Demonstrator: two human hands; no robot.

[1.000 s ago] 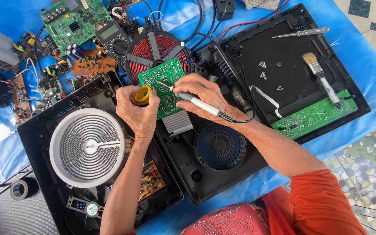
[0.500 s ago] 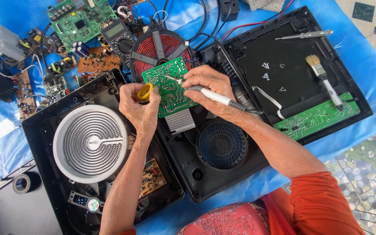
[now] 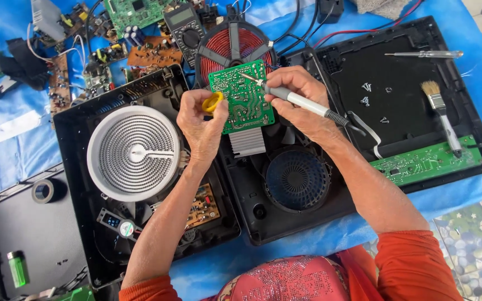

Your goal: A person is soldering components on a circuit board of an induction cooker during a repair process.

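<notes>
Surface: crinkled blue plastic sheet (image 3: 6,120), tiled floor beyond.
Counted: two open black cooker shells, one brush.
Left hand (image 3: 201,120): pinching a yellow solder reel (image 3: 212,102).
Right hand (image 3: 302,97): closed around a grey soldering iron (image 3: 299,101), tip on the green circuit board (image 3: 241,97) between both grips.

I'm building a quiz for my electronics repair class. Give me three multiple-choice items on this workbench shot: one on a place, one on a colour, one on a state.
1. Where does the paintbrush lie?
A. on the black panel at right
B. on the spiral heater
C. in a hand

2. What colour is the small spool in the left hand?
A. white
B. yellow
C. blue

3. What is the soldering iron doing?
A. lying on the blue sheet
B. hanging by its cord
C. held in the right hand, tip at the green circuit board

Answers: 1 A, it rests on the black panel; 2 B, the spool is yellow; 3 C, the tip meets the board's top edge.
</notes>
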